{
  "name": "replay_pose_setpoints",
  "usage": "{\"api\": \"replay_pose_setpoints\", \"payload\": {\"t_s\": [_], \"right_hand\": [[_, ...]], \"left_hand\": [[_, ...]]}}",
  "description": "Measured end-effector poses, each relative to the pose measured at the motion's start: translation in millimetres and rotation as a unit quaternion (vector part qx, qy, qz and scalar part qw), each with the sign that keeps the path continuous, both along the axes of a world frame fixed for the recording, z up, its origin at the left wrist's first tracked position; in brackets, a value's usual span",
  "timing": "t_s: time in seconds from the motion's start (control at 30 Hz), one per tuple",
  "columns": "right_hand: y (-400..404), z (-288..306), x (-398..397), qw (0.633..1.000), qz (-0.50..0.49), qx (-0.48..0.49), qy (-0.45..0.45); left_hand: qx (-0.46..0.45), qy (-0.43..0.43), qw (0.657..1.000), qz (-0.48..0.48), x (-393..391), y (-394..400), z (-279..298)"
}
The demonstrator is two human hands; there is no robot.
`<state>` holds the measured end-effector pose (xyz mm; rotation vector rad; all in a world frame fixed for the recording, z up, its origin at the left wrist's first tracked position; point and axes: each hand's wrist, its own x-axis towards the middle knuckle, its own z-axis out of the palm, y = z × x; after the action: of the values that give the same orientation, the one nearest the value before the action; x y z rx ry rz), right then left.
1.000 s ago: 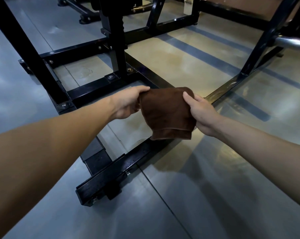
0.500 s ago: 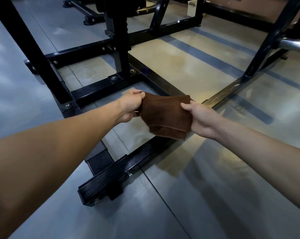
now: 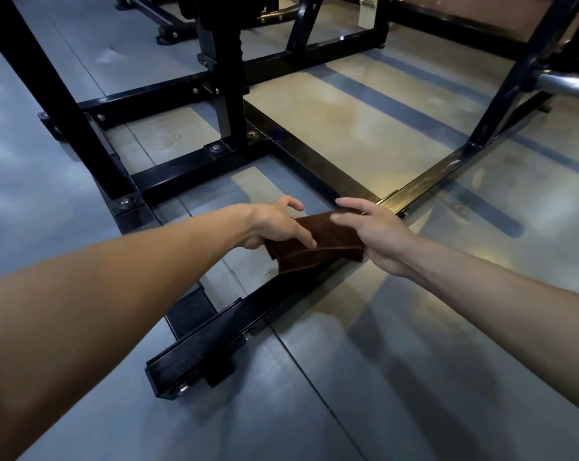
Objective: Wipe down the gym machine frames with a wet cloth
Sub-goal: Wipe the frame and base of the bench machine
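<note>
A second ago I had the brown cloth (image 3: 318, 242) hanging upright between my hands, both gripping its top corners; now it is folded flatter and lower, lying nearly level just above the black base rail (image 3: 234, 322) of the machine frame, whether touching it I cannot tell. My left hand (image 3: 274, 224) has loosened: the thumb lies across the cloth's near edge while the other fingers lift off, spread and only lightly curved. My right hand (image 3: 371, 234) holds the cloth's right end, its upper fingers stretched out straight over the top; what the fingers underneath do is hidden. Both hands have dropped closer to the rail and closer together. The upright post (image 3: 226, 78) and the grey floor (image 3: 414, 377) look unchanged, though the view has shifted slightly forward.
</note>
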<state>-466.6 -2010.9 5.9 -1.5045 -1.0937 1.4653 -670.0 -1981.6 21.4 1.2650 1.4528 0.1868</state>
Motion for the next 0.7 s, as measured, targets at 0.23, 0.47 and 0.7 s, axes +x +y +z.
{"api": "replay_pose_setpoints", "payload": {"t_s": [0.23, 0.47, 0.7], "right_hand": [[-6.2, 2.0, 6.9, 0.874, 0.198, 0.158, -0.414], [-4.1, 4.6, 12.5, 0.951, 0.136, 0.082, -0.266], [0.2, 7.6, 16.7, 0.999, 0.027, -0.018, -0.010]], "left_hand": [[0.113, 0.141, 0.975, -0.131, -4.5, 2.7, -11.7], [0.106, 0.074, 0.987, -0.098, -26.2, 8.7, -4.4], [-0.001, -0.157, 0.982, 0.109, -22.9, 12.5, 0.7]]}}
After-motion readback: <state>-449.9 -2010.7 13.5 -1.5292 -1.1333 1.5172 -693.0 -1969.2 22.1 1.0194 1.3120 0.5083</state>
